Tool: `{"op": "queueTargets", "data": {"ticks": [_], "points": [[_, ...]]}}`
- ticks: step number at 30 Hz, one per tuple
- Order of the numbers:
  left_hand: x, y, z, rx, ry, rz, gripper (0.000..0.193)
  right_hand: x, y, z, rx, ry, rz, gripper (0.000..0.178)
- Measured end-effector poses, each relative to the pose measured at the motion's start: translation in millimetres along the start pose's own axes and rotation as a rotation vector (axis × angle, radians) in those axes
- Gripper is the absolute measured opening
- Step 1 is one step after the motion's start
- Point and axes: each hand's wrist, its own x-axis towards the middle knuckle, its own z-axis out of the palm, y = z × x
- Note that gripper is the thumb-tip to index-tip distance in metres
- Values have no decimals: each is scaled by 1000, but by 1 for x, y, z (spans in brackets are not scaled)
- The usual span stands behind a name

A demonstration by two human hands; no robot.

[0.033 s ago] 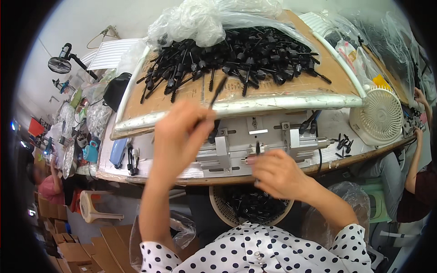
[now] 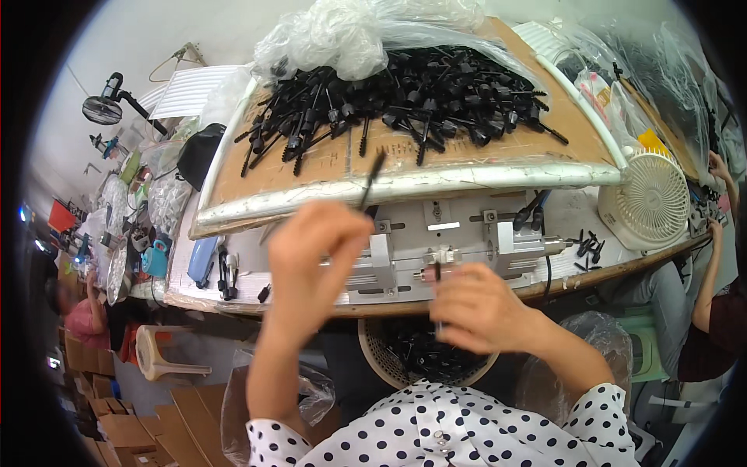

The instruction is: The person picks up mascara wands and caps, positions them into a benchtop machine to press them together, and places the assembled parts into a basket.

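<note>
My left hand [image 2: 311, 249] is closed on a black mascara wand [image 2: 373, 179], its brush end pointing up toward the sloped cardboard tray [image 2: 354, 159]. A large heap of black mascara wands [image 2: 405, 93] lies on that tray. Lower and to the right, my right hand [image 2: 482, 307] pinches a slim dark rod [image 2: 438, 272] held upright; its kind is partly hidden by the fingers. This hand is in front of a metal fixture [image 2: 373, 268] with silver blocks and a small pink part at its middle.
Below the bench edge stands a beige basket [image 2: 373, 354] holding many black pieces. A white fan [image 2: 650, 194] and small black parts [image 2: 590, 249] are at the right. A blue tool [image 2: 204, 261] lies at the left. A co-worker's arm [image 2: 704, 272] shows at the far right.
My left hand has moved down with the wand, away from the tray. My right hand has sunk slightly, still pinching the slim rod.
</note>
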Motion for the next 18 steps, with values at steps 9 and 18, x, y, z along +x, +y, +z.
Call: {"op": "queueTargets", "data": {"ticks": [9, 18], "points": [[-98, 34, 116, -118, -40, -156, 30, 123, 89, -68, -777, -32, -33, 2], [-87, 28, 143, 58, -73, -157, 30, 133, 94, -83, -423, 202, 10, 9]]}}
